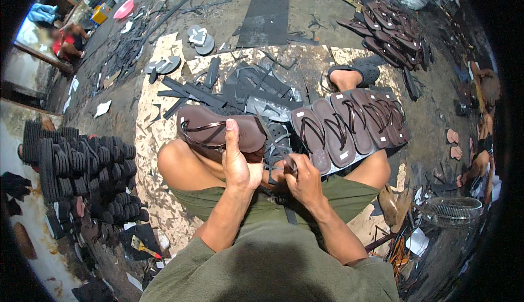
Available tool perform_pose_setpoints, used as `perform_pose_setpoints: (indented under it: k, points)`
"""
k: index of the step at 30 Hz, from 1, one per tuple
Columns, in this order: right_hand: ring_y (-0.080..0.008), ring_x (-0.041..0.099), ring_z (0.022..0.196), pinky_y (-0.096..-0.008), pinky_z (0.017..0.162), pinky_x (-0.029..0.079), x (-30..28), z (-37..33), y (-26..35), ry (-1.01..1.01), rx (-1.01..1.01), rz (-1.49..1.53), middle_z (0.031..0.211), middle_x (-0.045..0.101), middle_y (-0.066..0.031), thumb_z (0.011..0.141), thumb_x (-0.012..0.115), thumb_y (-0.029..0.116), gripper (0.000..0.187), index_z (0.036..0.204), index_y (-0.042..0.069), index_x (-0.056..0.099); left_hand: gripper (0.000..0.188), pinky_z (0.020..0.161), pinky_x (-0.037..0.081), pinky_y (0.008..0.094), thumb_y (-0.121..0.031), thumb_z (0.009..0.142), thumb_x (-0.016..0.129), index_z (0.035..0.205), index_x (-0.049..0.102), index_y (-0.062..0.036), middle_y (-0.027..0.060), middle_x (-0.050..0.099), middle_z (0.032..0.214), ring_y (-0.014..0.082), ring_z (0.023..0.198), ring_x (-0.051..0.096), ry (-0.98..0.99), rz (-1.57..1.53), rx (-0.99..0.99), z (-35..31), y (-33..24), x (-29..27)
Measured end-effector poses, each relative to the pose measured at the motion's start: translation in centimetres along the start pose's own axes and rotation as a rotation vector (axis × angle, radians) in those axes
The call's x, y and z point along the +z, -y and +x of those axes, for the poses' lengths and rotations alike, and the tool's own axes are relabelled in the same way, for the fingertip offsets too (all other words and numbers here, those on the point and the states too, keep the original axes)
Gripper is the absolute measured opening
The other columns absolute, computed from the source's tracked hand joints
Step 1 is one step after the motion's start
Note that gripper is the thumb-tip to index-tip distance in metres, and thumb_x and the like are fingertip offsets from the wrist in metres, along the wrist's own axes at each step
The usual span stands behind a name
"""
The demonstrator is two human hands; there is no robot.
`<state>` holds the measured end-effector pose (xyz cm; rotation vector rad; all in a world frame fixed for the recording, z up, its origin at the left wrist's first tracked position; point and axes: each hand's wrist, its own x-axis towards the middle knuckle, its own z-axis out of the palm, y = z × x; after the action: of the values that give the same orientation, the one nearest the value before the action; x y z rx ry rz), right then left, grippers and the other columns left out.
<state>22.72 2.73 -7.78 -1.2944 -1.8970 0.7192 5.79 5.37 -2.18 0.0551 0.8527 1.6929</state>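
My left hand (240, 163) is closed round a brown flip-flop (218, 133) with glossy dark straps, thumb on top of the footbed. The flip-flop lies sideways, its heel end to the right. Beside that heel my right hand (303, 179) is closed on a knife (277, 145), its thin blade slanting up and left along the sole's edge. Part of the handle is hidden by the fingers. To the right, several finished-looking brown flip-flops (339, 138) lie in a row across my right leg. Dark rubber offcuts (254, 86) are heaped just ahead.
Stacked dark soles (90, 160) stand at the left. A pile of brown flip-flops (390, 32) lies far right, near a flat dark rubber sheet (266, 15). Grey sandals (201, 40) sit ahead. A round fan guard (453, 211) is at the right. Other people sit at both sides.
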Motion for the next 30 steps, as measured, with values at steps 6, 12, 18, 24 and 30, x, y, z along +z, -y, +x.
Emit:
perform_pose_setpoints:
  k: [6,12,18,24,30]
  points:
    - [-0.0427,0.065,0.085,-0.0496,0.072,0.054,-1.4,3.6,2.1,0.189,-0.036,0.013,0.094,0.063,-0.0172,0.079,0.074,0.002,0.044,0.120,0.006,0.057,0.047,0.106,0.049,0.0425,-0.044,0.101,0.065,0.134,0.059,-0.0118,0.0023,0.065,0.129,0.0208,0.118,0.062,0.036,0.085,0.039,-0.6,0.2,-2.2]
    - [-0.0421,0.065,0.082,-0.0499,0.071,0.053,-2.6,4.8,4.2,0.324,-0.049,-0.022,0.092,0.063,-0.0178,0.081,0.078,0.010,0.042,0.118,0.005,0.058,0.053,0.104,0.049,0.0426,-0.046,0.098,0.066,0.137,0.056,-0.0110,0.0025,0.063,0.130,0.0211,0.119,0.061,0.025,0.164,0.085,-1.3,0.3,-4.5]
    - [-0.0416,0.068,0.088,-0.0505,0.074,0.056,-3.3,6.8,5.2,0.612,-0.120,0.072,0.097,0.067,-0.0183,0.085,0.074,0.016,0.033,0.112,0.006,0.057,0.058,0.103,0.050,0.0414,-0.047,0.097,0.067,0.139,0.053,-0.0097,0.0030,0.062,0.130,0.0215,0.121,0.060,0.026,0.285,0.078,-3.1,0.1,-6.7]
    - [-0.0399,0.068,0.088,-0.0494,0.074,0.054,-4.4,3.8,4.2,0.595,-0.008,-0.019,0.091,0.068,-0.0169,0.080,0.073,0.006,0.034,0.111,0.006,0.060,0.057,0.101,0.053,0.0420,-0.046,0.099,0.065,0.138,0.053,-0.0060,0.0080,0.062,0.130,0.0236,0.117,0.063,0.037,0.259,0.046,-3.5,-0.2,-7.6]
    - [-0.0445,0.068,0.086,-0.0547,0.072,0.055,-0.4,7.2,4.3,0.680,-0.132,0.026,0.088,0.068,-0.0205,0.084,0.074,0.014,0.033,0.111,0.006,0.057,0.045,0.091,0.058,0.0396,-0.033,0.097,0.070,0.122,0.059,0.0030,0.0126,0.068,0.110,0.0228,0.099,0.069,0.003,0.212,-0.001,-4.5,-1.2,-7.0]
